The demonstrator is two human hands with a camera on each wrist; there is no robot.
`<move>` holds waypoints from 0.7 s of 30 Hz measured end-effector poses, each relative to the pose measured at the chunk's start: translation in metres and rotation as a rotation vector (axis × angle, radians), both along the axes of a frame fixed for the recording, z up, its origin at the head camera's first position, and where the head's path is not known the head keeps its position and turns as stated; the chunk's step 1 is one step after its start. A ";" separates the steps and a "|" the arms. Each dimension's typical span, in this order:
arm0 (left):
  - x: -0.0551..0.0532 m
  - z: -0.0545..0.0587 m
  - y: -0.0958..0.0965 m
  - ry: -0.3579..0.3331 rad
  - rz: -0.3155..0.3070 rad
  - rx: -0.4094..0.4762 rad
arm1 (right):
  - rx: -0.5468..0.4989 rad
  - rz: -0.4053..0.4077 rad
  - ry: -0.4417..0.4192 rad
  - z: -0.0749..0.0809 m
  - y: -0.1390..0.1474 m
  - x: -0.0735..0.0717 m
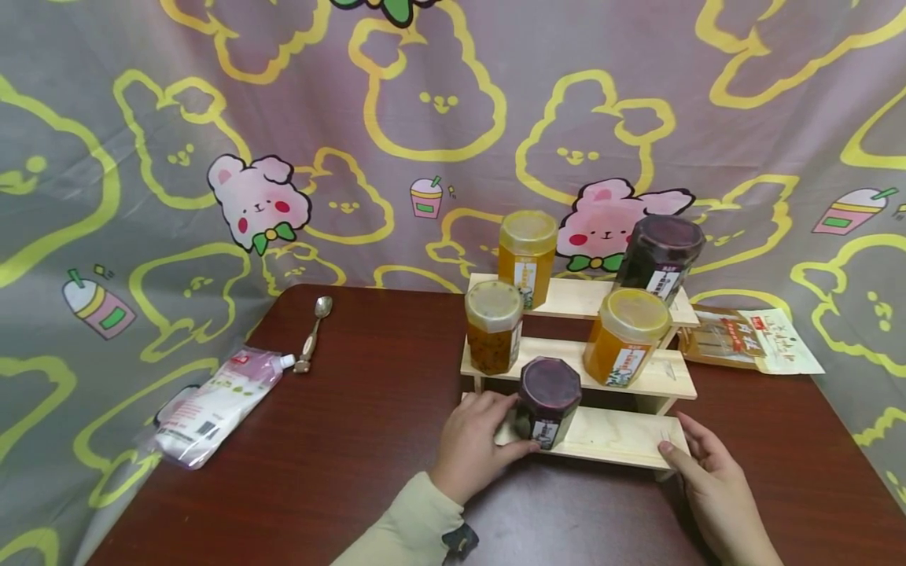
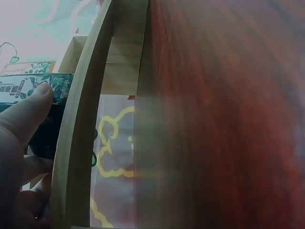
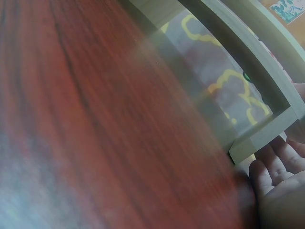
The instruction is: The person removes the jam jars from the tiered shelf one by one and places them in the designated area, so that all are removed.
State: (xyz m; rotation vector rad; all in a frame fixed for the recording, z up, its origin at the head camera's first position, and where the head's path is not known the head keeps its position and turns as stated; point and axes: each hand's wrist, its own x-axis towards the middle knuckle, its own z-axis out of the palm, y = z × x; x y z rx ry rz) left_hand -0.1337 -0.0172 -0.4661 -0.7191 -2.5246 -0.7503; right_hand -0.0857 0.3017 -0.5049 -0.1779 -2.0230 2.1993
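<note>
A three-tier wooden rack [image 1: 609, 440] stands on the table, with several lidded jars on its steps. My left hand [image 1: 473, 444] holds a dark purple jar [image 1: 549, 397] on the lowest step, fingers around its left side. In the left wrist view, the thumb [image 2: 35, 102] lies against the jar's label. My right hand [image 1: 715, 479] grips the right end of that step, thumb on top and fingers along the side. Above stand a speckled amber jar [image 1: 493, 330], two orange-yellow jars [image 1: 626, 338], one per upper step, and another dark jar [image 1: 660, 255].
At the left lie a white-and-purple spouted pouch [image 1: 219, 405] and a small spoon [image 1: 312, 334]. Behind the rack at right is a flat food packet [image 1: 750, 339]. A patterned curtain [image 1: 425, 118] hangs along the back of the brown table [image 1: 340, 440].
</note>
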 end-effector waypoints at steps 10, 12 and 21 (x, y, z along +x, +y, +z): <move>0.001 0.000 -0.006 -0.026 -0.053 -0.028 | -0.010 -0.002 0.004 -0.001 -0.003 0.000; 0.002 0.001 -0.011 -0.032 -0.083 -0.008 | -0.021 -0.005 0.009 -0.002 -0.004 -0.001; 0.003 0.000 -0.035 -0.046 -0.121 0.107 | -0.008 -0.048 -0.042 -0.001 -0.015 -0.007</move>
